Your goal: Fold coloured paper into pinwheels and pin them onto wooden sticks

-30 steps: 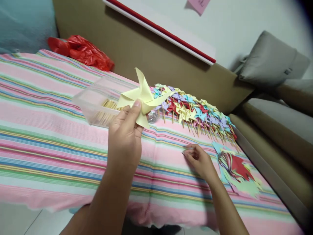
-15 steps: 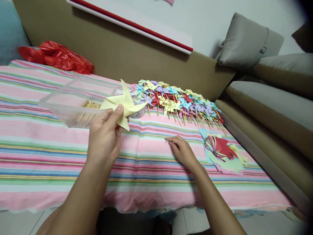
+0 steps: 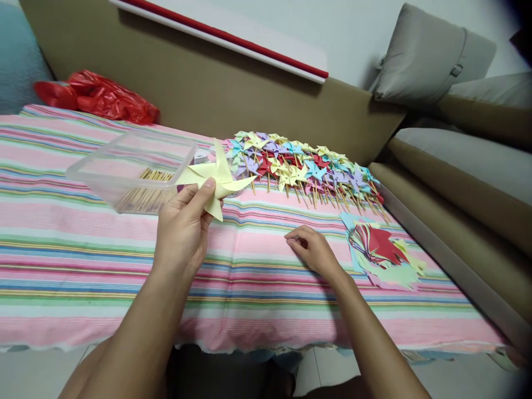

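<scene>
My left hand (image 3: pixel 183 227) is closed on a pale yellow paper pinwheel (image 3: pixel 220 174), pinching its middle between thumb and fingers, above the cloth. My right hand (image 3: pixel 311 249) rests low over the striped tablecloth (image 3: pixel 257 277), its thumb and fingertips pinched together. Whatever lies between those fingertips is too small and hidden to make out. Behind the pinwheel stands a clear plastic box (image 3: pixel 95 174) with thin wooden sticks (image 3: pixel 149 194) in it. A small clear container (image 3: pixel 239 191) is partly hidden by the pinwheel.
Finished pinwheels on sticks (image 3: pixel 307 166) lie in a colourful pile at the back. Cut paper sheets (image 3: pixel 384 249), red on top, lie to the right. A red plastic bag (image 3: pixel 112 100) is at the back left. Brown sofa cushions (image 3: pixel 457 221) border the right side.
A tiny shiny piece on the cloth by my right fingertips is no longer visible; those fingers have drawn together. My left hand with the pinwheel has shifted slightly right.
</scene>
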Demonstrator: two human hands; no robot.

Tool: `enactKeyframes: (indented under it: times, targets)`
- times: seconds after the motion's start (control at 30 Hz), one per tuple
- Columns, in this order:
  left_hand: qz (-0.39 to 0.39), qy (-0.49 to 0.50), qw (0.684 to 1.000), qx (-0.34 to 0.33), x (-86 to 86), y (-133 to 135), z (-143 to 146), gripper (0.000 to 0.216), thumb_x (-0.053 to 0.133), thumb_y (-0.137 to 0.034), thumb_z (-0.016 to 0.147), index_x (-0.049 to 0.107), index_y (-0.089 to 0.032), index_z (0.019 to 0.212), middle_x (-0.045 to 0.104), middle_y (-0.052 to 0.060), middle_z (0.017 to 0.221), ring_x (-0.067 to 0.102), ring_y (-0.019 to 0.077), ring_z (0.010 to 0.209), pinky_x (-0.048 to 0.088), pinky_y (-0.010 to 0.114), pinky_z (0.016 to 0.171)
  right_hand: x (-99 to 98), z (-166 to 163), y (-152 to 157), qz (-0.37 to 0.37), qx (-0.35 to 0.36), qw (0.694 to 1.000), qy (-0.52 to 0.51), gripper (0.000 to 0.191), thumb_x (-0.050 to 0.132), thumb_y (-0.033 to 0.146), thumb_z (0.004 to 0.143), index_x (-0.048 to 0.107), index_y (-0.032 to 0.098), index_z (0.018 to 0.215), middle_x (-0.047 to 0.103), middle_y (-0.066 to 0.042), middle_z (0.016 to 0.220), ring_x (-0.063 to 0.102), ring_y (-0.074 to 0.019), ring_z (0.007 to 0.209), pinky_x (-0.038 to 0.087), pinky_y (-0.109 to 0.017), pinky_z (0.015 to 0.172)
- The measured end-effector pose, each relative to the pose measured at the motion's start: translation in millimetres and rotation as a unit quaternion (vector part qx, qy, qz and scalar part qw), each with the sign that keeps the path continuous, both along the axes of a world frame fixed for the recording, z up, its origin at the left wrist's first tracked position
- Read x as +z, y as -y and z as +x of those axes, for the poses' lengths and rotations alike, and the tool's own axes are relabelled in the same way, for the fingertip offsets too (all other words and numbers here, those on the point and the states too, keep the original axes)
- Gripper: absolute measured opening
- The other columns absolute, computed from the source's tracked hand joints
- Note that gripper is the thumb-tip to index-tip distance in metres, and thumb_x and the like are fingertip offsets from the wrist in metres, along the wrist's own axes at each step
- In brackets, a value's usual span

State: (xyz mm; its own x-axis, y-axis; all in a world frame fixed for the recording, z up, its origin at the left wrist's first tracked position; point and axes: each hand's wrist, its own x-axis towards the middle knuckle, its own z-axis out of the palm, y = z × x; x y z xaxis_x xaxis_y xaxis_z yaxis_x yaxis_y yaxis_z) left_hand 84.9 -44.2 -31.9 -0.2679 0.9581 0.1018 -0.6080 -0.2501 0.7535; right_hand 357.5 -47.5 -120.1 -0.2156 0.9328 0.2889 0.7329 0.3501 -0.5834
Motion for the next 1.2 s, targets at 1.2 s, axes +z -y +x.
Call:
enactKeyframes:
  times: [1.2]
  targets:
    - [0.017, -0.294, 0.952, -0.084, -14.1, 30.3, 36.1, 0.022, 0.076, -0.037, 0.083, 0.068, -0.019, 0.074, 0.069, 0.001, 0.074, 0.063, 0.0148, 0.073, 0.047, 0.023, 0.068, 71.9, -93.5, 54.5, 0.168, -0.082, 0.959, -0.211, 0.003, 0.070, 0.025, 0.090, 0.072, 0.027, 0.089, 0.063, -0.004, 0.098, 0.062, -0.0222, 0.101, 0.052, -0.042, 0.094]
